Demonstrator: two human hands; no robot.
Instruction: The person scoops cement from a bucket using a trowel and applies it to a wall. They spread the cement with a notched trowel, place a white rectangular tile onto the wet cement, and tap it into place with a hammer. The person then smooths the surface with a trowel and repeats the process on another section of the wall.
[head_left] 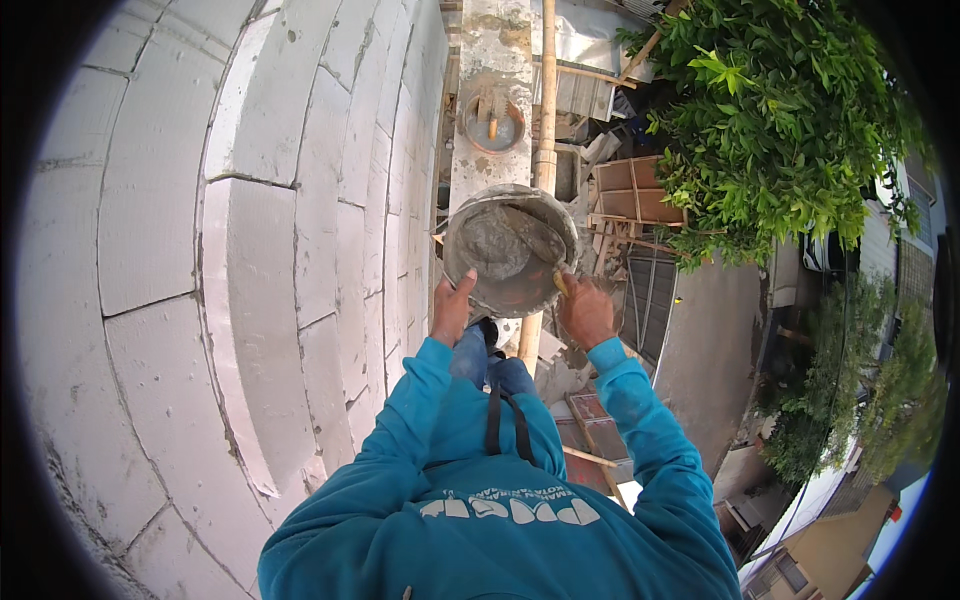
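My left hand [453, 308] grips the near left rim of a round bucket [505, 297], thumb over the edge. Wet grey mortar [490, 245] lies in the bucket, heaped toward its far side. Closed around a yellowish handle at the near right rim is my right hand [587, 312]. That handle belongs to a trowel [537, 235], whose mortar-smeared blade rests inside the bucket against the mortar. Beyond the bucket, an orange-rimmed bowl [469, 128] sits on the plank, holding greyish liquid and a tool with a wooden handle [492, 128].
A mortar-stained plank [490, 172] runs ahead between a pale block wall [255, 330] on the left and a bamboo pole [547, 90] on the right. Farther right, the ground lies well below, with rubble, brown panels [640, 190] and a leafy tree [790, 110].
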